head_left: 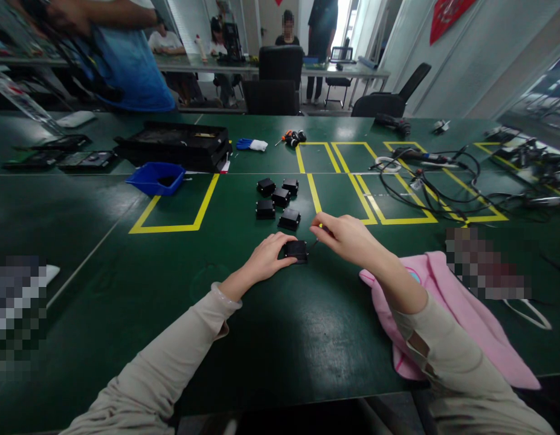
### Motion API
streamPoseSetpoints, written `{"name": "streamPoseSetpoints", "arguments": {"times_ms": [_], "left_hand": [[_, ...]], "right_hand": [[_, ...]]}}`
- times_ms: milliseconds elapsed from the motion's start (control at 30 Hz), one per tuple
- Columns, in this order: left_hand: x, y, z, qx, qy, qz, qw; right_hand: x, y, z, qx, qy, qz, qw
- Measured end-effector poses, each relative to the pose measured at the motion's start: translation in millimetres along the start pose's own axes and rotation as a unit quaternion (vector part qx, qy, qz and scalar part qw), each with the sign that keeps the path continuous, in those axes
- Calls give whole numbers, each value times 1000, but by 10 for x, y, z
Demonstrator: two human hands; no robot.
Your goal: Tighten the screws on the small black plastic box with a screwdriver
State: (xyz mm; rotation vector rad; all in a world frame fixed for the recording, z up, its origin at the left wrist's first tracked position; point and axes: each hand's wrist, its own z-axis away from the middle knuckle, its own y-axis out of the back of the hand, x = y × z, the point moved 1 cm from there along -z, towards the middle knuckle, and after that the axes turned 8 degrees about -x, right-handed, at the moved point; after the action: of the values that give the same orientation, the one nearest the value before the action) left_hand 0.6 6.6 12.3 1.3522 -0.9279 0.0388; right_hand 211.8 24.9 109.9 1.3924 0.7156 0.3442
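My left hand (271,255) is closed around the left side of a small black box (296,250), holding it down on the green table. Bright screw-like bits stick out at the box's ends. Just right of it, the fingers of my right hand (341,234) pinch a thin-shafted screwdriver (314,243); its handle is mostly hidden. The shaft points down-left at the box's right end, though whether it touches cannot be made out. Beyond my hands lie several similar black boxes (289,219) in a loose cluster.
A blue scoop-shaped bin (157,179) stands left, before a black case (175,145). Blue-white gloves (251,144) and an orange-handled tool (287,138) lie farther back. Black cables (424,175) spread at right. Pink cloth (443,314) lies under my right forearm. A person in blue stands far left.
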Motion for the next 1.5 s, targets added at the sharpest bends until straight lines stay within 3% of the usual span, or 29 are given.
{"name": "streamPoseSetpoints", "arguments": {"times_ms": [1500], "left_hand": [[-21, -8, -2, -4, -2, 0, 1000]], "right_hand": [[-68, -7, 17, 2, 11, -3, 1000]]}}
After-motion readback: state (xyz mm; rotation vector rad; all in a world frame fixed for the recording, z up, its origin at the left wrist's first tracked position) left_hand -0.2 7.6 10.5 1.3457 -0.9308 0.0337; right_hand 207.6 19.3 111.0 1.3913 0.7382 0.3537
